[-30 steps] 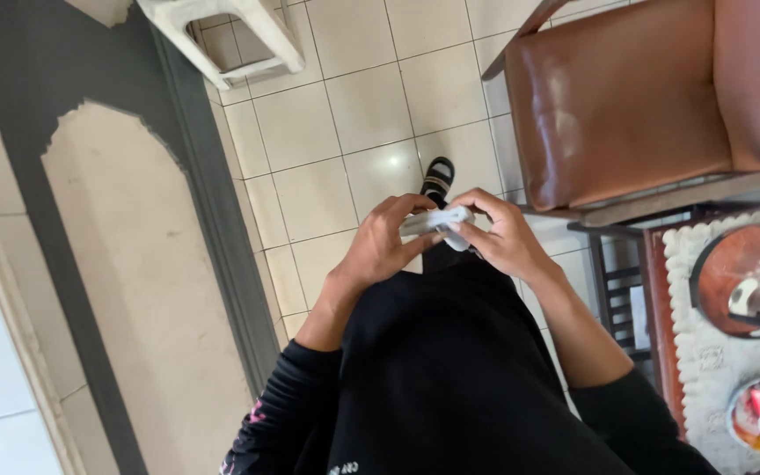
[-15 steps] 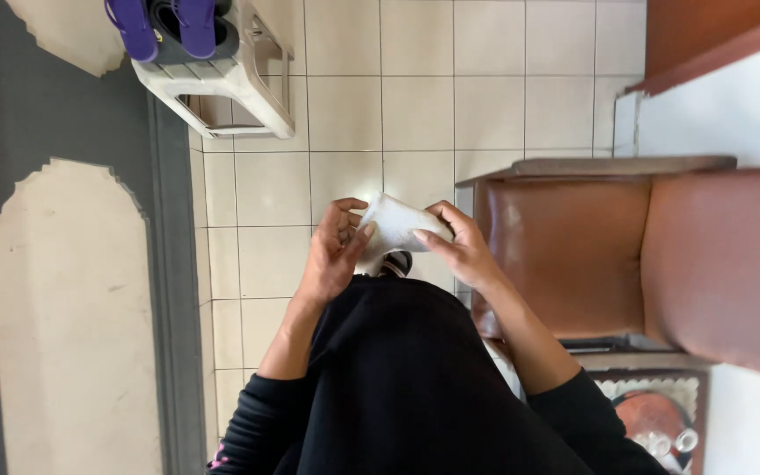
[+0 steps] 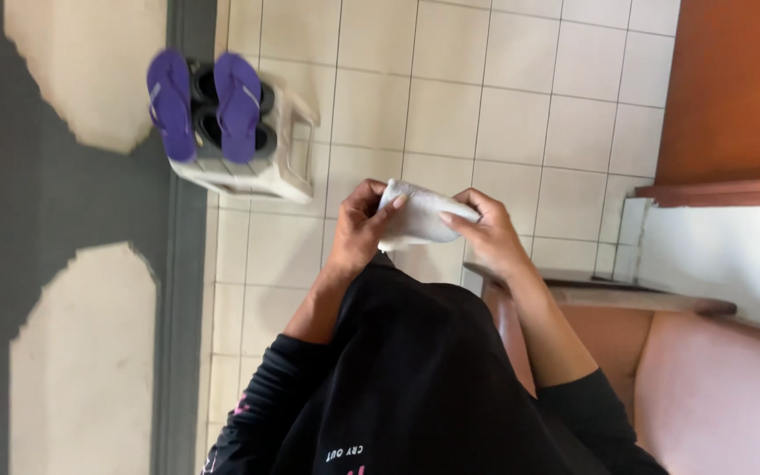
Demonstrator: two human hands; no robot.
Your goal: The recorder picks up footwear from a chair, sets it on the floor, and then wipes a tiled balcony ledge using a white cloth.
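Holding a folded white cloth (image 3: 420, 218) up in front of the body, both hands are pinching it from opposite ends. The left hand (image 3: 358, 230) is curling its fingers (image 3: 371, 195) over the cloth's near-left edge, thumb tucked on top, so it's closed on the fabric rather than spread. The right hand (image 3: 485, 236) is doing pretty much the same on the other end, fingertips (image 3: 452, 220) pressing flat along the cloth's lower edge and clamped on it. Nothing is carrying the cloth but the two hands; it's hanging above the pale tiled floor (image 3: 521, 114), roughly over the person's black-clad lap (image 3: 415, 378).

Compared with half a second ago, the cloth is looking a bit flatter and more stretched out between the hands, and the grip is staying put on both ends. The view has swung too: the white plastic stool (image 3: 248, 171) is now sitting fully in the picture at the floor's left edge, next to the grey-and-cream rug (image 3: 72, 290), with a pair of purple flip-flops (image 3: 204, 101) lying on top of it. The brown armchair (image 3: 705, 378) has slid down toward the lower right corner, and an orange-brown wooden panel (image 3: 732, 88) is filling the upper right.
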